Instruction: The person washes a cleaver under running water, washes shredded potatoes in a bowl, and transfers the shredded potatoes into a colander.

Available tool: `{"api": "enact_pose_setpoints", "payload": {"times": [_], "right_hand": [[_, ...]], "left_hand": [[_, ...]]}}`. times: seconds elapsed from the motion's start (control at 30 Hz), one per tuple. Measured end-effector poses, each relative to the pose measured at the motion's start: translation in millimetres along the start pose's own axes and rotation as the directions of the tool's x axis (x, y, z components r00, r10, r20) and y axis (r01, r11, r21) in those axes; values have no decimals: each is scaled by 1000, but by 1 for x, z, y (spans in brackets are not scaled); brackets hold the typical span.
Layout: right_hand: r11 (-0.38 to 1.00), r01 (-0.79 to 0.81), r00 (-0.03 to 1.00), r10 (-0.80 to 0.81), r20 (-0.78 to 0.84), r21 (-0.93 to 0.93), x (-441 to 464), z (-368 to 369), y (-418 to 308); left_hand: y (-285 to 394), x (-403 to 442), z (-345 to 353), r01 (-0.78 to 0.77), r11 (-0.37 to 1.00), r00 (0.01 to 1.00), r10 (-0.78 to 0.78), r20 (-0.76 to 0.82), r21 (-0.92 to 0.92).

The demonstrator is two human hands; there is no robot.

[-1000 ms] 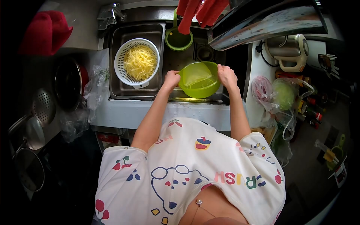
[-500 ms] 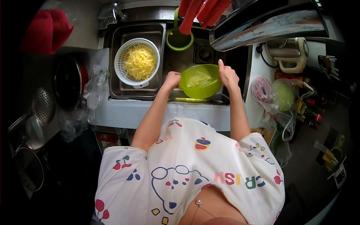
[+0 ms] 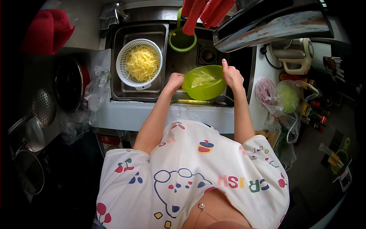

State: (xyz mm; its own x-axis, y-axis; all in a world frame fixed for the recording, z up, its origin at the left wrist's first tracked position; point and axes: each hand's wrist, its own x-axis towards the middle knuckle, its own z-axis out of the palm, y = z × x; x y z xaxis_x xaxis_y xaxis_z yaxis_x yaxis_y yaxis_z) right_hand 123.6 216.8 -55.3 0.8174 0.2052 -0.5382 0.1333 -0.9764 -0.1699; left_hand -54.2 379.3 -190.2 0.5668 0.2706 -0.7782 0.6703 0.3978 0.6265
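Note:
Over the right sink basin, a green bowl is held between both hands, with a small heap of pale shreds inside. My left hand is closed on its left rim. On the opposite rim, my right hand grips with the thumb pointing up. In the left basin stands a white colander, filled with yellow shreds that look like shredded potato.
A green strainer stands at the back of the right basin near the drain. Red cloths hang above. On the right counter are an electric kettle and plastic bags. Pans hang at left.
The shreds in the green bowl have settled and show more distinctly, bunched near the middle. The bowl and both hands have barely moved.

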Motion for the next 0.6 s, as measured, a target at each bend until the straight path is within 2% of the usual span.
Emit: {"api": "enact_pose_setpoints", "payload": {"times": [0.43, 0.53, 0.6], "right_hand": [[1000, 13, 1000, -13, 2, -22, 1, -2, -1], [1000, 30, 999, -30, 19, 1, 1, -2, -2], [994, 105, 994, -106, 5, 27, 7, 9, 3]], "left_hand": [[3, -1, 0, 28, 1000, 1000, -28, 4, 3], [4, -3, 1, 31, 1000, 999, -31, -38, -5], [2, -3, 2, -19, 994, 990, 34, -139, 111]]}}
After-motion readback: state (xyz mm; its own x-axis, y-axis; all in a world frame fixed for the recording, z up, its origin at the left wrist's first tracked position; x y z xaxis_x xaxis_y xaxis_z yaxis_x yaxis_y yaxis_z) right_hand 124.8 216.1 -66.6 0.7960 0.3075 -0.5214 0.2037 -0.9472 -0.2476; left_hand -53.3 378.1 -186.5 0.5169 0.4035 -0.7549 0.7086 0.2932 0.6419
